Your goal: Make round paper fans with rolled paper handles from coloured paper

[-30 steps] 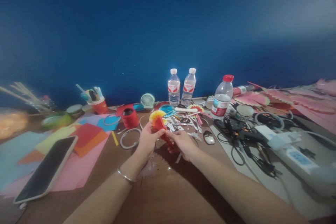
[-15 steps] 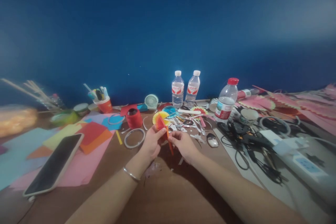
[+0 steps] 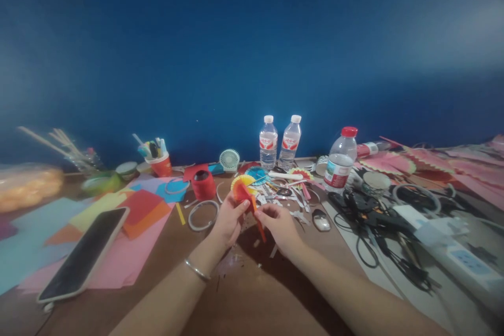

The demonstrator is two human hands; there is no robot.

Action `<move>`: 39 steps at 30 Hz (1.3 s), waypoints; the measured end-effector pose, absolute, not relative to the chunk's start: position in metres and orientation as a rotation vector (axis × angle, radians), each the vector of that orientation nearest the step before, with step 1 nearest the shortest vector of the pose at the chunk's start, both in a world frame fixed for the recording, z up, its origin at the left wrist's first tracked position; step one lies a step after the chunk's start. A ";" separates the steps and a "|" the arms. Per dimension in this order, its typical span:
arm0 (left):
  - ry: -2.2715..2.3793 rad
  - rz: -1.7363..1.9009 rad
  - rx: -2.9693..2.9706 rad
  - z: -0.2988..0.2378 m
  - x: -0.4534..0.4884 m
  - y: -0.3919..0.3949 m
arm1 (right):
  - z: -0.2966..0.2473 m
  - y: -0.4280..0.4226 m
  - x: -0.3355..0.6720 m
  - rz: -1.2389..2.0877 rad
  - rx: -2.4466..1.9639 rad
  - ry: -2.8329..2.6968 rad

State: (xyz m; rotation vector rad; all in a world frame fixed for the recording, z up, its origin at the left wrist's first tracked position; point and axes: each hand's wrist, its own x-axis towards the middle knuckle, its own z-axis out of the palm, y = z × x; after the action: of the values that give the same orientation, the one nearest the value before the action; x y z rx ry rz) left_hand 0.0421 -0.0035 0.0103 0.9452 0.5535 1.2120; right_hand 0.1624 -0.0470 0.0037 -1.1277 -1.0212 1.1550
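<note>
Between my two hands is a piece of folded orange-red paper, held above the table. My left hand is closed on its left side, thumb laid against the paper. With a pinch of thumb and fingers, my right hand grips its right edge; a narrow orange end points down below the fingers. Just beyond the hands lies a yellow pleated paper fan, partly covered by the held paper. A blue pleated paper piece rests behind it. White paper scraps are scattered to the right.
Coloured paper sheets and a phone lie at left. A roll of tape and a red tape roll sit near my left hand. Water bottles stand behind. Black cables and a power strip fill the right.
The view has tilted up slightly, so everything sits lower in the picture. Both hands keep hold of the orange-red paper, which has turned a little.
</note>
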 end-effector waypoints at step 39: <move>0.752 1.307 1.937 0.014 0.027 0.001 | 0.011 -0.053 0.183 0.027 -1.181 -1.712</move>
State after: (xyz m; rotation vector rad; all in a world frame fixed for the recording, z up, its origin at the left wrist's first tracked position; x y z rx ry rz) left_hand 0.0267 0.0014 0.0144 1.9370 0.7523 1.3074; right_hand 0.1827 -0.0528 0.0110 -1.1810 -1.7118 0.0273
